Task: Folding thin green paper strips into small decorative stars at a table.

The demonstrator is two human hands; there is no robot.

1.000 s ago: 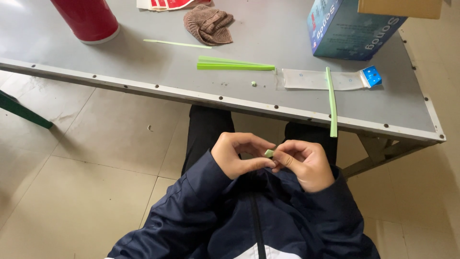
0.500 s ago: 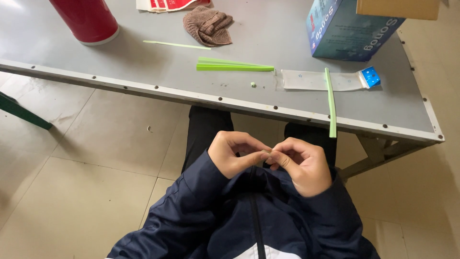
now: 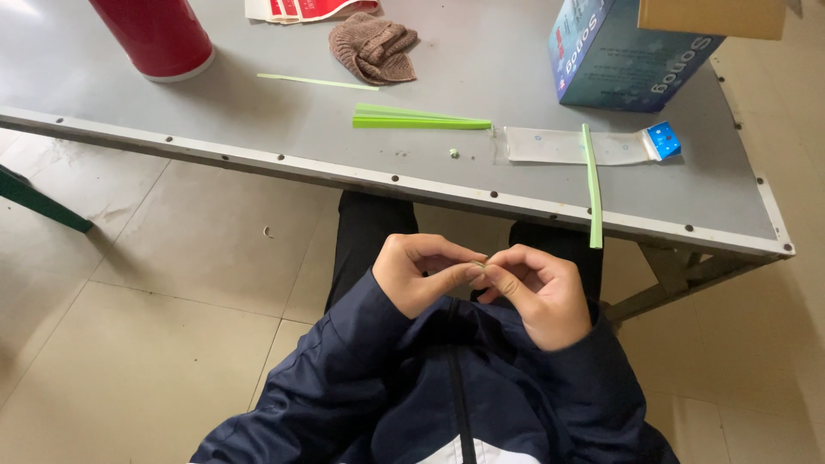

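Teal carton (image 3: 632,56) at table (image 3: 258,103) corner

Above the lap, the left hand (image 3: 421,279) and right hand (image 3: 537,292) meet fingertip to fingertip, their grip pinched on something tiny and barely visible between them. On the grey metal desk (image 3: 258,129) lie a bundle of green paper strips (image 3: 421,119), a single green strip (image 3: 592,185) overhanging the edge, a brown knitted cloth (image 3: 374,47), a red cylindrical container (image 3: 155,34) and a blue cardboard box (image 3: 632,56).
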